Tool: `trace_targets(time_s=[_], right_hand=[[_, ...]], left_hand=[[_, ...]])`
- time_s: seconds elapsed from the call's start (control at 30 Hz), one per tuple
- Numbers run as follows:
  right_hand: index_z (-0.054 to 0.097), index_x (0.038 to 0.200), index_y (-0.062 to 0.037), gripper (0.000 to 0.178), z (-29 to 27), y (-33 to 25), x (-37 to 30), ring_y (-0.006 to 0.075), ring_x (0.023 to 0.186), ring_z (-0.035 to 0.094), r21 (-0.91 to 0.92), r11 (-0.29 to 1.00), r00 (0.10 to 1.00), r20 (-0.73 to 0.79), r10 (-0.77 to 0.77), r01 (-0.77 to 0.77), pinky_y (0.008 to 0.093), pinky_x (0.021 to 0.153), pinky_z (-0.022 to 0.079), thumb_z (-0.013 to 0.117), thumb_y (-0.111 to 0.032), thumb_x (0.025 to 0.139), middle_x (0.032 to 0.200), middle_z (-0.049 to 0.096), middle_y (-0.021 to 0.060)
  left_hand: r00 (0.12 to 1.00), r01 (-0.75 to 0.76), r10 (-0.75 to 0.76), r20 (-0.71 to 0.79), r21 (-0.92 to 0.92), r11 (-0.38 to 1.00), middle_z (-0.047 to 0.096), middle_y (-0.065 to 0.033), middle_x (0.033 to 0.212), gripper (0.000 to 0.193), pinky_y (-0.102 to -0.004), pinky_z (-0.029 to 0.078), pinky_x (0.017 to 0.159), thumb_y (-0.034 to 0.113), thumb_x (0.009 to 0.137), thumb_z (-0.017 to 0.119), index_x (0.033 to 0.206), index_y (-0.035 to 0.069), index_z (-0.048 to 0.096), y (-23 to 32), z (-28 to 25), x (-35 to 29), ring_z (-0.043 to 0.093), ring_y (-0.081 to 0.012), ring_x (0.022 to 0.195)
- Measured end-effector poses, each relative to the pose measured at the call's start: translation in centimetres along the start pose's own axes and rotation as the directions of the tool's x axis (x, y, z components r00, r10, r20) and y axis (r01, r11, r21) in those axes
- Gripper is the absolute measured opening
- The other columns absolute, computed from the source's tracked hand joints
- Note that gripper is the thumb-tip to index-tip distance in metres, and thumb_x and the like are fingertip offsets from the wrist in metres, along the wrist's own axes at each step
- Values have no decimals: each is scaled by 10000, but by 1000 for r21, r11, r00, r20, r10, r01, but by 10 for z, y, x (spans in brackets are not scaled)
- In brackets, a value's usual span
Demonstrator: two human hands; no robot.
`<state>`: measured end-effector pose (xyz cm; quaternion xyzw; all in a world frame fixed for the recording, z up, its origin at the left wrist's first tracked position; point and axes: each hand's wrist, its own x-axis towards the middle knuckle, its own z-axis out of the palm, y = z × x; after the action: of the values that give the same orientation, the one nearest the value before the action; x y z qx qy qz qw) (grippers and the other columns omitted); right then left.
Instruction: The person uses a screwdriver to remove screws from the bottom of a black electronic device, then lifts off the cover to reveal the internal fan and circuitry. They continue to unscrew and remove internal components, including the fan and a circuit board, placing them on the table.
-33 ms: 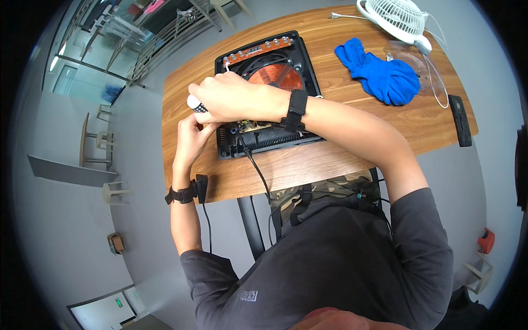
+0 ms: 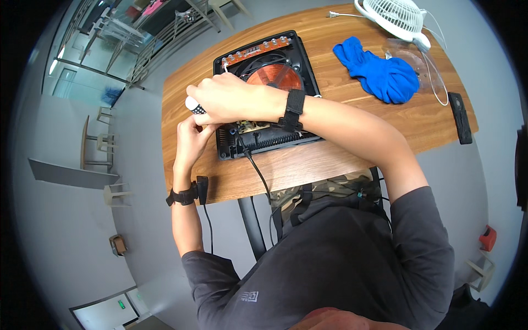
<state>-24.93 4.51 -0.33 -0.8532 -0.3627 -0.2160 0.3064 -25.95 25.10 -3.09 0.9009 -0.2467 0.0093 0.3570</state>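
An opened induction cooker lies on the wooden table in front of me, its copper coil and the orange circuit board along its far edge exposed. My right hand reaches across its left side, fingers closed around a small tool with a white rounded end and a black, white-dotted band. Most of that tool is hidden in the grip. Just below, at the cooker's left edge, my left hand has thumb and fingers pinched together against the right hand. Whatever lies between these fingertips is hidden.
A black cord runs from the cooker over the table's near edge. To the right lie a blue cloth, clear plastic packaging and a black bar-shaped object. A white fan with its cable occupies the far right corner.
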Motion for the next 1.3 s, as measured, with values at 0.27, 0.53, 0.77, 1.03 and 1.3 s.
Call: trace_targets(time_s=[0.27, 0.53, 0.77, 1.03, 1.3], right_hand=[[629, 969, 45, 414, -1, 2, 1, 392, 698, 720, 6, 999, 999, 9, 37, -37, 462, 618, 588, 700, -342, 841, 740, 699, 229], [632, 960, 36, 387, 1, 2, 2, 393, 670, 715, -38, 998, 999, -27, -43, 42, 470, 603, 583, 681, -331, 848, 719, 695, 222], [682, 890, 25, 368, -2, -9, 9, 351, 681, 726, -133, 990, 998, -8, -56, 54, 440, 596, 582, 688, -341, 851, 727, 712, 189], [732, 706, -56, 246, -7, -17, 14, 286, 697, 738, -192, 980, 998, 54, -45, 55, 397, 585, 568, 698, -271, 818, 718, 729, 130], [750, 713, -71, 241, -1, -17, 20, 286, 701, 736, -159, 986, 991, 127, -34, 54, 390, 590, 556, 690, -290, 794, 741, 739, 138]], left_hand=[[997, 68, -62, -39, 166, 984, 635, -105, 668, 281, -333, 414, 549, 189, 850, 800, 888, -62, 678, 9, 1, -1, 489, -156, 560], [996, 61, -53, -73, 116, 991, 669, -106, 689, 275, -308, 452, 585, 159, 811, 809, 886, -66, 671, 3, 4, 1, 539, -107, 612], [995, 69, -65, -80, 51, 996, 736, -131, 777, 265, -314, 525, 666, 130, 774, 818, 879, -76, 688, -4, 8, 1, 656, -113, 717], [993, 77, -77, -93, -10, 997, 714, -20, 793, 220, -259, 483, 635, 97, 813, 839, 873, -67, 705, -2, 11, -1, 607, -69, 715], [999, 35, -45, -28, -278, 960, 725, -27, 851, 122, -275, 503, 690, 61, 857, 783, 901, -32, 718, -9, -5, -5, 637, -92, 768]])
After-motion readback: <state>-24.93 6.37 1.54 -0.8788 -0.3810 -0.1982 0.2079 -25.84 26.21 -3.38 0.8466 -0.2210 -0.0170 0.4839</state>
